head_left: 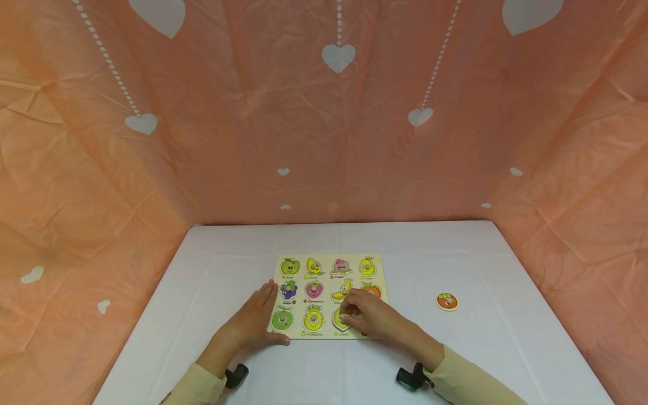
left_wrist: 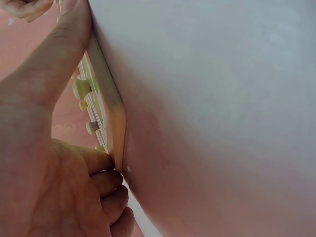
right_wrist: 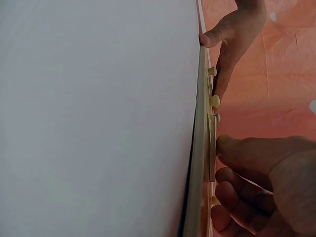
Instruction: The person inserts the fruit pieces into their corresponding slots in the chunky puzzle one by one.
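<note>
A wooden fruit peg puzzle board (head_left: 324,336) lies flat on the white table, with several knobbed fruit pieces in it. My left hand (head_left: 254,318) braces its near left corner, straight fingers along the left edge and thumb at the near edge. By its knob, my right hand (head_left: 373,315) pinches the lemon puzzle piece (head_left: 338,324) over the lemon spot in the near row. In the right wrist view this lemon piece (right_wrist: 213,158) stands slightly proud of the board; whether it is seated I cannot tell. My right hand partly covers the orange piece (head_left: 373,288) and hides most of the near right spot.
A round orange-red fruit piece (head_left: 447,301) with green leaves lies on the white table (head_left: 486,349), right of the board. Peach-coloured cloth (head_left: 334,140) with hearts closes off the back and both sides. A black wrist camera (head_left: 412,378) sits by the right sleeve.
</note>
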Demonstrator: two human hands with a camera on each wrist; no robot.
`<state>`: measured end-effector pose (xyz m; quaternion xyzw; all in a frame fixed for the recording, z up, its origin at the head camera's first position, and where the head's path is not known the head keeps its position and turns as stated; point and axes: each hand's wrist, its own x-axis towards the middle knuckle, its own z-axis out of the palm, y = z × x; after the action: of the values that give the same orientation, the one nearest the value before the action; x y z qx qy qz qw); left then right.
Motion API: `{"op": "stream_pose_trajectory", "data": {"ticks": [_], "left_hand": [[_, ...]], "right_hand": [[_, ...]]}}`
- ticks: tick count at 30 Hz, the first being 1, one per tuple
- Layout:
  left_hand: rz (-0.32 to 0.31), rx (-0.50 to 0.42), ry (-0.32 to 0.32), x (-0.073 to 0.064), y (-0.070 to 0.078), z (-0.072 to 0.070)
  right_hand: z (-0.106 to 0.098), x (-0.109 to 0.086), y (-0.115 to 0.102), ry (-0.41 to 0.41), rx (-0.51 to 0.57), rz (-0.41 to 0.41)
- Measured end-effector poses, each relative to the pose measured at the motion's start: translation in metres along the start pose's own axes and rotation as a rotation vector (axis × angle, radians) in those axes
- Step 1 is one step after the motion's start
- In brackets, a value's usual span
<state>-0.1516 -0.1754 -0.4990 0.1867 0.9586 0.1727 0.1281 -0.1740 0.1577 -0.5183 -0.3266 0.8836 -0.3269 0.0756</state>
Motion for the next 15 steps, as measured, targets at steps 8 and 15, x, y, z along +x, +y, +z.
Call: {"op": "stream_pose_trajectory", "data": {"ticks": [8, 15], "left_hand": [[-0.001, 0.003, -0.004, 0.0005, -0.0012, 0.0014], [-0.002, -0.007, 0.0, -0.0009, -0.0013, 0.0015]], "right_hand": [[0.001, 0.0008, -0.0019, 0.007, 0.005, -0.018], [0.0025, 0.0021, -0.001, 0.003, -0.001, -0.017]]}}
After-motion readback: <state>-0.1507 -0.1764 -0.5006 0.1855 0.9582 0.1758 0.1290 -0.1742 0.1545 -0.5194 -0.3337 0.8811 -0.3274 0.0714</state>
